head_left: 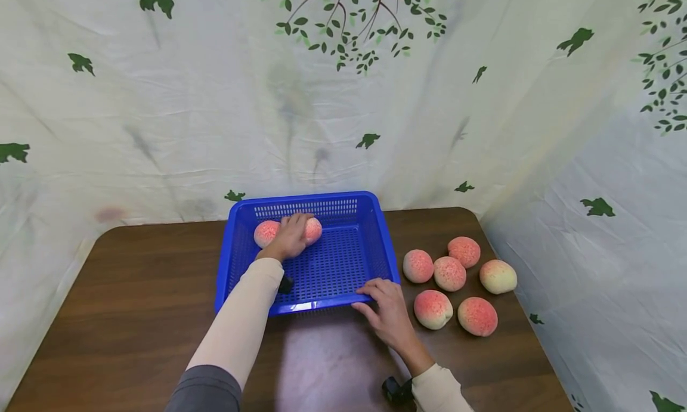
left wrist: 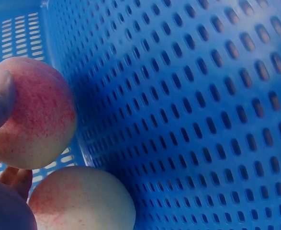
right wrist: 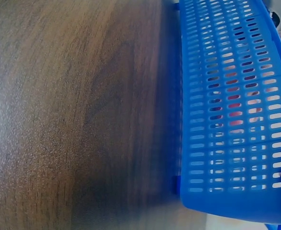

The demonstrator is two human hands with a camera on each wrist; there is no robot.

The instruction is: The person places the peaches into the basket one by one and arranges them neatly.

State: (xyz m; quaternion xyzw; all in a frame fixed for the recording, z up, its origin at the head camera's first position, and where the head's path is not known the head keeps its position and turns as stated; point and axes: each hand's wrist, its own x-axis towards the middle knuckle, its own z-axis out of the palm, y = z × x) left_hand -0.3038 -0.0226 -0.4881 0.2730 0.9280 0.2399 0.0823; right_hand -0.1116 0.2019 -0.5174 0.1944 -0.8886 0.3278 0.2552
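Inside the blue plastic basket (head_left: 343,301), my left hand (head_left: 290,239) grips a red-and-cream peach (head_left: 313,231). The left wrist view shows the thumb over this peach (left wrist: 39,115) and fingers beneath it. Another peach (head_left: 265,234) lies in the basket just left of the hand, beside the perforated wall. My right hand (head_left: 389,313) holds the basket's rim at the near right corner, fingers over the edge and thumb on the outside. The right wrist view has the basket's slotted side wall (right wrist: 231,143), with red patches showing through the slots.
Several loose peaches (head_left: 449,273) lie on the brown wooden table (head_left: 145,293) to the right of the basket. One yellower peach (head_left: 498,276) sits near the right edge. A pale cloth with printed leaves (head_left: 214,102) hangs behind the table and along its right.
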